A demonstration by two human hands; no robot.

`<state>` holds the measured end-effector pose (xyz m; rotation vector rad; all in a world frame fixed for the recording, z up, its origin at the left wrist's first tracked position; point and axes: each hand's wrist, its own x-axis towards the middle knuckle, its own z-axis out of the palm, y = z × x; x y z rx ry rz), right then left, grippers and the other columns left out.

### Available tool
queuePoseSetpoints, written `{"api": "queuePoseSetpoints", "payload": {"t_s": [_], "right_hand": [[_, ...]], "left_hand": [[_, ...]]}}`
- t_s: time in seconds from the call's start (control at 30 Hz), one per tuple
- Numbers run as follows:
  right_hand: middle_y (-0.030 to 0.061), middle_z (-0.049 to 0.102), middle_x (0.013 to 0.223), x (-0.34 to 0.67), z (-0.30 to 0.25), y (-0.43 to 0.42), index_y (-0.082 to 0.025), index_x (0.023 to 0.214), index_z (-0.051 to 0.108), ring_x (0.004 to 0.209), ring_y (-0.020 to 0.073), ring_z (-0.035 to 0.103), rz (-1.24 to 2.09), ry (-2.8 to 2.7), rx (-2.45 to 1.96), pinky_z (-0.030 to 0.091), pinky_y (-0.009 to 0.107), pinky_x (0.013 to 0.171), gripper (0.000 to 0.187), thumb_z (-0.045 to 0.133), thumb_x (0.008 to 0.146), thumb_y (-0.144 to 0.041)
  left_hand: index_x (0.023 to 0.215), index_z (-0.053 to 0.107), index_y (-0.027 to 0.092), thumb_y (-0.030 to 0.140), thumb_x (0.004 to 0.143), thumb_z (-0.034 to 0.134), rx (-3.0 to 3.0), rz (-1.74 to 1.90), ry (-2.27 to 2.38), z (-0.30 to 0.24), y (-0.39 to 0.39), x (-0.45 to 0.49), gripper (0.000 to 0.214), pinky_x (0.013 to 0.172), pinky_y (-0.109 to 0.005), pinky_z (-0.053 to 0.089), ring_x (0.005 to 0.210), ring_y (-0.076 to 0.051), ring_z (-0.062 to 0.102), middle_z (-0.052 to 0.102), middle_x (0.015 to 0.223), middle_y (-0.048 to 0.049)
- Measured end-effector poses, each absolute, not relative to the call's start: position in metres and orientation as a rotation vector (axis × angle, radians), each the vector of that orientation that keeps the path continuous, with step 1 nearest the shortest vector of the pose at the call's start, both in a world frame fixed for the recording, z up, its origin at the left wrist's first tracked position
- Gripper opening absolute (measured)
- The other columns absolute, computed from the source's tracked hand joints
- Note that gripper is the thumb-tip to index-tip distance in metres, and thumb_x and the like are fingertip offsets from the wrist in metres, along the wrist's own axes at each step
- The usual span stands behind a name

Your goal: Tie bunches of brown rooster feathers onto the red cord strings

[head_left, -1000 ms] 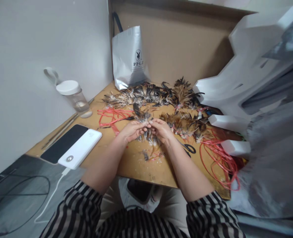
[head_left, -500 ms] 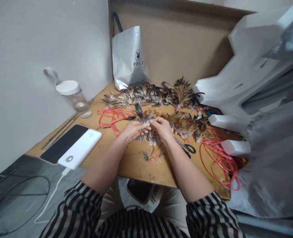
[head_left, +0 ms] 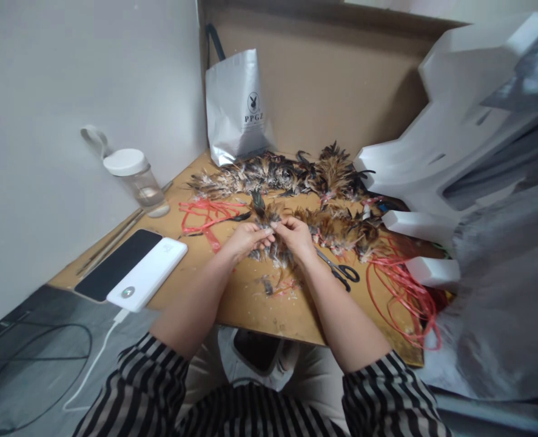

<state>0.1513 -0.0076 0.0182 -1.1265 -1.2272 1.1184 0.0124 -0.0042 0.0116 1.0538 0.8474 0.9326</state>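
Since a second ago the dark tip of the feather bunch (head_left: 264, 213) has shifted slightly rightward; from here I have it pinched above the table (head_left: 250, 297) between the fingertips of the left hand (head_left: 248, 238) and right hand (head_left: 297, 235), too blurred to tell whether it is bound. I judge this bunch unfinished, while the feather row (head_left: 346, 229) beside it and the back row (head_left: 269, 173) look done and laid aside, with uncut-looking red strips (head_left: 403, 291) left beyond the scissors (head_left: 348, 273).

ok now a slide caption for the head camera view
Left hand and right hand pinch a small bunch of feathers over a wooden table, scissors lying to the right.
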Motion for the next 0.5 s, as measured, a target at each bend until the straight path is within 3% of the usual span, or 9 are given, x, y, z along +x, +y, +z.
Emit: {"api": "queuePoseSetpoints", "payload": {"t_s": [0.5], "right_hand": [[-0.0018,0.056,0.056,0.1506,0.0206,-0.0085,-0.016,0.063,0.057,0.049,0.0083,0.046,1.212,-1.16,-1.119,0.035,0.021,0.047,0.032,0.071,0.051,-0.041]], "left_hand": [[0.067,0.065,0.007,0.029,0.061,0.07,1.051,0.925,0.835,0.0121,-0.0056,0.0133,0.023,0.044,-0.015,0.039,0.047,-0.006,0.053,0.063,0.058,-0.0074]]}}
